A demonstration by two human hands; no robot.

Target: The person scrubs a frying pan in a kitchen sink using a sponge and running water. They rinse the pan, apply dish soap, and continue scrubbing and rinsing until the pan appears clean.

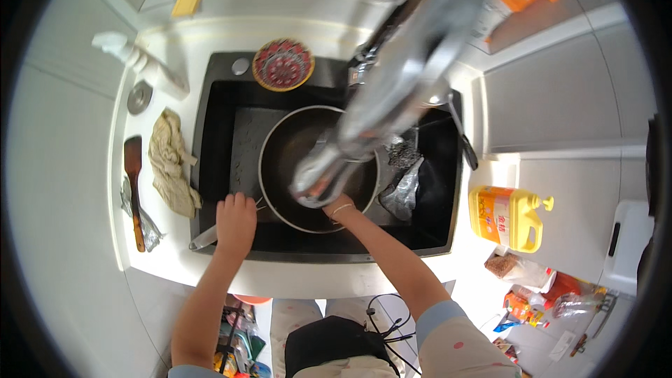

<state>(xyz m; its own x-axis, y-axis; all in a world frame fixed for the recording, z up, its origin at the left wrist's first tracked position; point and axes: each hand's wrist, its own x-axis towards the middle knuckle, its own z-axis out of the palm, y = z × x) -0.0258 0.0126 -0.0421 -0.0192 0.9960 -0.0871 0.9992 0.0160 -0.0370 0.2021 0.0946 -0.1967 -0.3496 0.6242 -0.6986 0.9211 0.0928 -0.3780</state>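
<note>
A dark round frying pan with a pale rim sits in the black sink. My left hand is closed around its handle, which points to the lower left. My right hand reaches into the pan; its fingers are mostly hidden behind a blurred, silvery faucet. Whether that hand holds anything does not show. The faucet spans the view from the upper right, its end over the pan. Right of the pan, a steel-wool scourer and a crumpled silvery piece lie in the sink.
A red patterned bowl stands on the sink's back ledge. Leftward lie a beige cloth, a wooden spatula and a white spray bottle. A black-handled utensil crosses the right rim, near a yellow jug.
</note>
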